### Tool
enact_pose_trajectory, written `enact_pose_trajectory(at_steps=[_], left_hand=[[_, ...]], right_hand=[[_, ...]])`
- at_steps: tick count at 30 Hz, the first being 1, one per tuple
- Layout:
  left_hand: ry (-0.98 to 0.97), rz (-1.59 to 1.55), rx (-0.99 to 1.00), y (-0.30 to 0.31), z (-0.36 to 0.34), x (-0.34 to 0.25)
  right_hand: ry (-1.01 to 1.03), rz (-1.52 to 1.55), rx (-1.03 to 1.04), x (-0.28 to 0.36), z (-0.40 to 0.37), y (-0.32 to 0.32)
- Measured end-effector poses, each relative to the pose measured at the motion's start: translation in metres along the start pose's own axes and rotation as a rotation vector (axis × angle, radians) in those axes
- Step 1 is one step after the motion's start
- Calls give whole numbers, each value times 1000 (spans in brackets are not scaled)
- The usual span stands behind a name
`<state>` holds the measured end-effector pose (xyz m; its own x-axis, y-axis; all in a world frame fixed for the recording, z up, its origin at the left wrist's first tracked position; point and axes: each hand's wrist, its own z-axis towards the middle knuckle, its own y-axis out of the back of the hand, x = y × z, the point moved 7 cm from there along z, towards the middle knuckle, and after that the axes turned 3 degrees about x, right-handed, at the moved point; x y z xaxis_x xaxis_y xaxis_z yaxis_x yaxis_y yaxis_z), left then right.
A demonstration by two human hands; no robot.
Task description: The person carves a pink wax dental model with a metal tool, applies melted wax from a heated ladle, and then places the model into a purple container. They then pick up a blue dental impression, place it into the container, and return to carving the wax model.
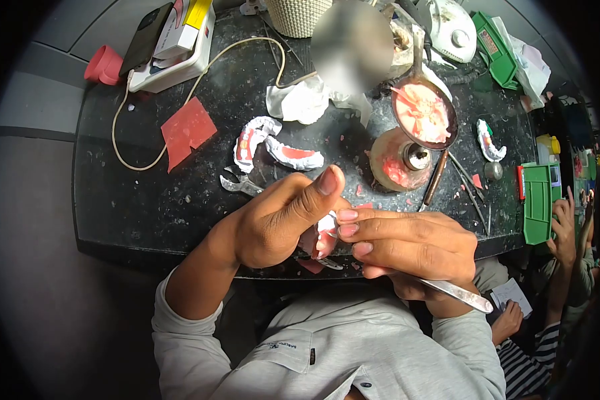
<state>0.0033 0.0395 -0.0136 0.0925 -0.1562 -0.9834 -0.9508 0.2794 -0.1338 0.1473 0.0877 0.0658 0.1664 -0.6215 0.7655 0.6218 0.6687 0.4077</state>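
My left hand (277, 223) is closed around a small dental model (325, 241) with pink wax on it, near the table's front edge. Its thumb points up, and the fingers cover much of the model. Against the model rest the fingertips of my right hand (423, 247). That hand also grips a metal wax spatula (470, 295), whose flat end sticks out below the palm. The spatula's other end is hidden. Beyond my left hand lie two plaster dental casts (250, 141) with pink wax, and a metal wrench-like tool (241, 184).
A pan of pink wax (423, 115) sits above a wax-spattered spirit lamp (388, 150). A pink wax sheet (188, 132) lies left, near a cable and a white box (180, 73). Green trays (537, 200), another cast (490, 141) and a co-worker's hand (563, 223) are right.
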Motion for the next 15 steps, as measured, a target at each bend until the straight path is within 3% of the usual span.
enact_pose_trajectory(at_steps=[5,12,15], left_hand=[[135,-47,-16,0,6,-2],[108,-45,45,-3,9,-7],[53,4,-60,2,8,-7]], right_hand=[[7,-9,-1,0,1,0],[17,-38,-11,0,2,0],[0,-42,-17,0,2,0]])
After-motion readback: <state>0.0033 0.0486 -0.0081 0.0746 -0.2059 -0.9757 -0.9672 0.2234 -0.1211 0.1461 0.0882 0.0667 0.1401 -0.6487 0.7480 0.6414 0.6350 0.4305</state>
